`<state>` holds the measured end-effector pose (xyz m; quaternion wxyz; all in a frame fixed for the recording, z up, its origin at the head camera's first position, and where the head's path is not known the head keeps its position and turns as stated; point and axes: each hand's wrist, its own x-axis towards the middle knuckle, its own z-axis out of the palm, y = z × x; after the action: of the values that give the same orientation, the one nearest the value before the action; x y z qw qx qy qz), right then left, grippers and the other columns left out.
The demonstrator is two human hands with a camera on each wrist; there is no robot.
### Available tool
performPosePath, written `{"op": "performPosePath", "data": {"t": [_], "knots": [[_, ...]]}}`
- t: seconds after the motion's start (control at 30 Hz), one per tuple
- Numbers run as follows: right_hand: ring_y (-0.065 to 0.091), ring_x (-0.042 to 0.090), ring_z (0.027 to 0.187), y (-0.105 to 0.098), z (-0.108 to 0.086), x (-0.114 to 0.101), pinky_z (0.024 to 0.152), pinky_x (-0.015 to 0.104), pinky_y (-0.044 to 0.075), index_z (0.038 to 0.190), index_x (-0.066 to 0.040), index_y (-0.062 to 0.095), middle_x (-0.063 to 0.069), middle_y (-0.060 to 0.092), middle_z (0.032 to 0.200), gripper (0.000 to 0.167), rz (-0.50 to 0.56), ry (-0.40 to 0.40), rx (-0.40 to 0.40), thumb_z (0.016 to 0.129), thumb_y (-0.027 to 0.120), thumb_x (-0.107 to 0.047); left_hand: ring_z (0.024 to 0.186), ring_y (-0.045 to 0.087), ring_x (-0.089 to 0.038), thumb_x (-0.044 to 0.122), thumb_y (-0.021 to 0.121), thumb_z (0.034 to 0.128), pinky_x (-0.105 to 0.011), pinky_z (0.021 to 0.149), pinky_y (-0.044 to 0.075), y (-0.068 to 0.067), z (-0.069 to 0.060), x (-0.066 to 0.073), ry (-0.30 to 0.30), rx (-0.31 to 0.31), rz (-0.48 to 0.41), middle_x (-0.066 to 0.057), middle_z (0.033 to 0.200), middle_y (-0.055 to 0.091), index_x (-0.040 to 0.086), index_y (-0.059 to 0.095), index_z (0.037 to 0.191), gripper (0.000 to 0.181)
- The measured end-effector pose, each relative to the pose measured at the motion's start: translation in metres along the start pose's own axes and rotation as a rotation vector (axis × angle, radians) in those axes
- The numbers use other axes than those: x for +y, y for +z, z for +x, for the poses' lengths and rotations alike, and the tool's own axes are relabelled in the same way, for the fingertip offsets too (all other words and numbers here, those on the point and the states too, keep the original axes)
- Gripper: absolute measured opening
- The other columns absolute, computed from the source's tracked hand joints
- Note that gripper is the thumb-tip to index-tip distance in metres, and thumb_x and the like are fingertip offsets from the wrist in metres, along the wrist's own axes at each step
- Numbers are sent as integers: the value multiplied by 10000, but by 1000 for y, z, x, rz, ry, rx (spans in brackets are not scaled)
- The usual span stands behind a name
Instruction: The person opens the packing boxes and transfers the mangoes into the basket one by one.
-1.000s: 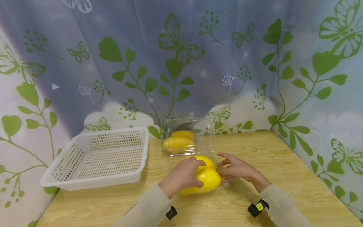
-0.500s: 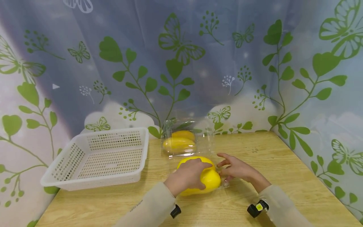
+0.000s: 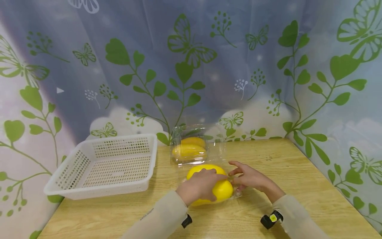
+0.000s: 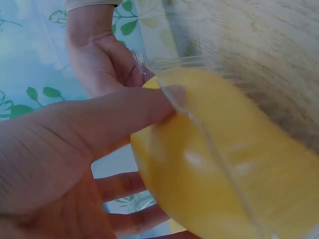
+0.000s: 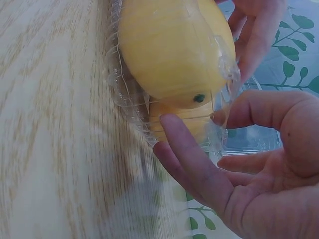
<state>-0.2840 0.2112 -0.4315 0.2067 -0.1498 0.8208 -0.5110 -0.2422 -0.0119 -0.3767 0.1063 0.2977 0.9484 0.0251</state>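
Observation:
Two large yellow mangoes lie side by side in a clear plastic clamshell box [image 5: 229,74] on the table. My left hand [image 3: 200,186] reaches over the front mango [image 3: 224,191] and grips it, thumb on the near side and fingers beyond. The back mango [image 3: 206,168] shows past that hand. At the box's right end, my right hand [image 3: 246,176] pinches the plastic edge between thumb and fingers. The raised clear lid [image 3: 216,146] stands behind. Two more yellow mangoes [image 3: 189,152] show in or through the lid; I cannot tell which.
A white perforated plastic basket [image 3: 146,182] stands at the left of the wooden table [image 3: 256,215], with nothing in it. A curtain [image 3: 209,83] with green leaves and butterflies hangs behind the table and along both sides.
My left hand has moved a little to the right and farther over the mangoes, uncovering more of the back mango's left end. The right hand has stayed at the box edge.

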Motion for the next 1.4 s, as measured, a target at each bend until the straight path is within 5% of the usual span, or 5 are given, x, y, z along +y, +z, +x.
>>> {"op": "performPosePath", "data": {"t": [0.23, 0.57, 0.97, 1.13, 1.4], "knots": [[722, 225, 822, -1, 2, 3, 670, 306, 624, 1634, -20, 172, 345, 495, 1448, 875, -4, 5, -6, 917, 669, -82, 1249, 598, -297, 349, 863, 845, -457, 908, 588, -3, 5, 0, 25, -69, 54, 9, 1470, 557, 466, 448, 1522, 803], [691, 201, 736, -2, 3, 5, 632, 287, 600, 1639, -33, 172, 353, 488, 1459, 847, -13, -3, -10, 930, 634, -79, 1347, 586, -265, 368, 851, 847, -522, 1015, 550, -10, 6, -5, 86, -37, 75, 8, 1539, 539, 430, 463, 1523, 782], [669, 178, 645, -3, 3, 3, 634, 344, 613, 1630, -12, 191, 364, 495, 1445, 828, -22, -4, -15, 964, 661, -156, 1259, 603, -184, 352, 815, 887, -387, 1025, 533, -22, -3, -40, 222, 69, -280, 38, 1471, 590, 311, 482, 1519, 715], [613, 162, 611, -4, 1, 3, 601, 320, 589, 1662, -99, 118, 373, 477, 1463, 866, 12, -28, -42, 953, 616, -91, 1185, 611, -173, 311, 803, 908, -320, 983, 543, -27, -7, -51, 287, 86, -426, 29, 1469, 584, 281, 480, 1523, 696], [719, 302, 732, -4, 0, 2, 622, 343, 623, 1599, -32, 338, 363, 412, 1552, 697, 6, -59, -65, 971, 632, -101, 1185, 599, -201, 320, 788, 921, -333, 999, 532, -32, -14, -60, 290, 107, -573, -8, 1449, 591, 256, 454, 1551, 716]]}}
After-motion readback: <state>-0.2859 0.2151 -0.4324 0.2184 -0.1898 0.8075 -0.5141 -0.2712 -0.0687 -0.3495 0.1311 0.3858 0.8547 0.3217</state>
